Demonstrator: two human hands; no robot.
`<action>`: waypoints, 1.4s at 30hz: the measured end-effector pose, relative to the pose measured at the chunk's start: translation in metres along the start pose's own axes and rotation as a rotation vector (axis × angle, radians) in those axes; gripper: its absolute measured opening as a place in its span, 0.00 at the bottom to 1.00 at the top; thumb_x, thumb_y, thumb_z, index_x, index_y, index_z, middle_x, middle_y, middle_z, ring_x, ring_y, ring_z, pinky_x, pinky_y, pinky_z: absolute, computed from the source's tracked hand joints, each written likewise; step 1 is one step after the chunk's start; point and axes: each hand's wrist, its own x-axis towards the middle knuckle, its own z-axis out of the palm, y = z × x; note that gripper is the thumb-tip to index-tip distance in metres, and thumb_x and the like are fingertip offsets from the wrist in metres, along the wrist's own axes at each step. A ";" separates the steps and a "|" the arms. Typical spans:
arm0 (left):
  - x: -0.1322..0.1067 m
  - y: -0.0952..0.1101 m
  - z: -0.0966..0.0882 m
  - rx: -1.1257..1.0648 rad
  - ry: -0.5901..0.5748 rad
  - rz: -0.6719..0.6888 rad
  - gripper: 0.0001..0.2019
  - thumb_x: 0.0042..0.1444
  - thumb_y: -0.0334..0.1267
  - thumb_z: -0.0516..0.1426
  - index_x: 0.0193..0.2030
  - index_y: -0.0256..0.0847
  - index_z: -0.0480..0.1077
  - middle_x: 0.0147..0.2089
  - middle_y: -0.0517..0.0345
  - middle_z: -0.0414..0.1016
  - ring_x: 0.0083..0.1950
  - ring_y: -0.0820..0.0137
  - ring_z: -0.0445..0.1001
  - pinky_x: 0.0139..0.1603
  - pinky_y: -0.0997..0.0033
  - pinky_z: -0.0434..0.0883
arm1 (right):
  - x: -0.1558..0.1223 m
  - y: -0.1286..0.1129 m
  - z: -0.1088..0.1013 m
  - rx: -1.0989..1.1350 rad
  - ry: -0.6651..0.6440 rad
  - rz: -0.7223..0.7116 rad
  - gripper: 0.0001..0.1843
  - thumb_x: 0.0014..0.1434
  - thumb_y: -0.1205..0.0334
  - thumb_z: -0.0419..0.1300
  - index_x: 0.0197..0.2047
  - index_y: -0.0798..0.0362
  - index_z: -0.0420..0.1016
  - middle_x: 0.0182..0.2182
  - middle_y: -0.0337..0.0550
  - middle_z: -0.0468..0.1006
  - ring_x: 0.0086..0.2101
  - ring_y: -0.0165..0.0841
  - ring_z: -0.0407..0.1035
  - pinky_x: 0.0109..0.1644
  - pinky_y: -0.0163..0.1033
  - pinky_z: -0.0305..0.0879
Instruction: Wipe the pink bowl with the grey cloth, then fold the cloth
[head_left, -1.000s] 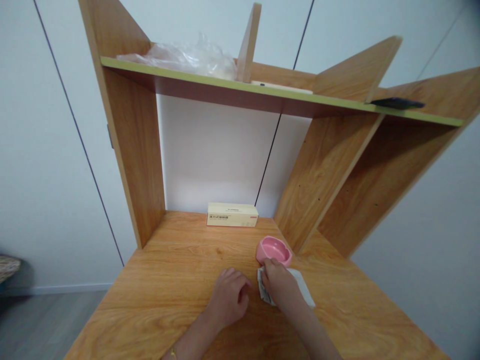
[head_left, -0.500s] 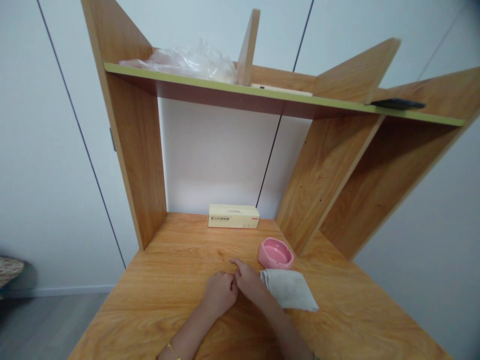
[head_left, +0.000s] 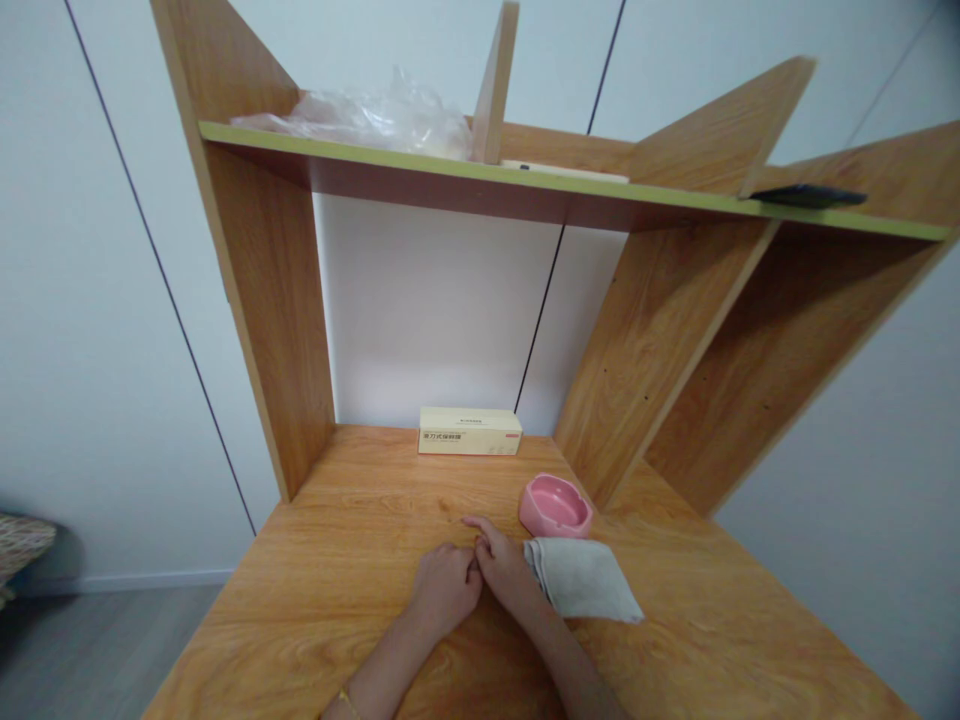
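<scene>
My left hand (head_left: 448,585) rests over the wooden desk, its fingers curled into a fist with nothing visible in it. Against it lies my right hand (head_left: 501,568), index finger stretched out to the left and the other fingers bent near the left knuckles. The hands touch each other in front of me. Close to the right hand is a folded grey cloth (head_left: 585,580), lying flat beside the wrist. Just behind the cloth stands a pink ashtray-like bowl (head_left: 555,508) with notches in its rim; no hand touches it.
A long cream box (head_left: 469,432) with printed characters stands at the back of the desk (head_left: 360,540). A shelf (head_left: 555,185) spans above, carrying a clear plastic bag (head_left: 382,120), a flat white item (head_left: 562,172) and a dark flat object (head_left: 808,195). Upright wooden panels flank the desk.
The view has shifted slightly. Both hands stay together in nearly the same pose; the cloth, bowl and box have not moved on the desk.
</scene>
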 end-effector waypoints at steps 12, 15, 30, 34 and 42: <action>0.000 -0.001 0.001 0.010 -0.006 -0.012 0.13 0.53 0.32 0.46 0.37 0.39 0.72 0.37 0.50 0.75 0.40 0.64 0.72 0.40 0.69 0.65 | 0.001 0.003 0.000 0.004 -0.006 -0.003 0.22 0.51 0.71 0.44 0.47 0.53 0.69 0.39 0.44 0.77 0.39 0.33 0.70 0.43 0.37 0.63; 0.000 0.000 0.002 0.011 -0.003 -0.012 0.14 0.53 0.32 0.46 0.37 0.38 0.72 0.37 0.49 0.75 0.40 0.63 0.72 0.40 0.68 0.65 | 0.000 0.002 0.000 -0.002 -0.008 -0.014 0.21 0.52 0.71 0.44 0.47 0.54 0.69 0.42 0.45 0.76 0.41 0.32 0.69 0.45 0.37 0.62; -0.001 0.001 -0.001 0.012 -0.023 -0.004 0.14 0.54 0.32 0.46 0.38 0.39 0.72 0.38 0.51 0.75 0.42 0.65 0.71 0.42 0.69 0.64 | -0.002 -0.003 -0.002 -0.019 -0.011 -0.007 0.21 0.52 0.72 0.44 0.46 0.53 0.69 0.41 0.44 0.76 0.42 0.32 0.69 0.47 0.36 0.61; -0.001 0.001 -0.001 0.013 -0.020 0.000 0.14 0.53 0.32 0.46 0.38 0.38 0.72 0.38 0.51 0.75 0.41 0.65 0.71 0.41 0.69 0.64 | -0.002 -0.003 -0.002 -0.011 -0.023 -0.005 0.21 0.52 0.72 0.43 0.47 0.54 0.68 0.42 0.44 0.75 0.42 0.32 0.69 0.47 0.36 0.61; -0.001 0.001 0.001 0.008 -0.008 0.003 0.14 0.53 0.32 0.45 0.38 0.39 0.71 0.38 0.50 0.75 0.41 0.65 0.71 0.41 0.69 0.64 | -0.002 -0.004 -0.001 -0.021 0.000 -0.010 0.21 0.52 0.71 0.43 0.45 0.53 0.69 0.40 0.45 0.76 0.41 0.33 0.69 0.45 0.37 0.62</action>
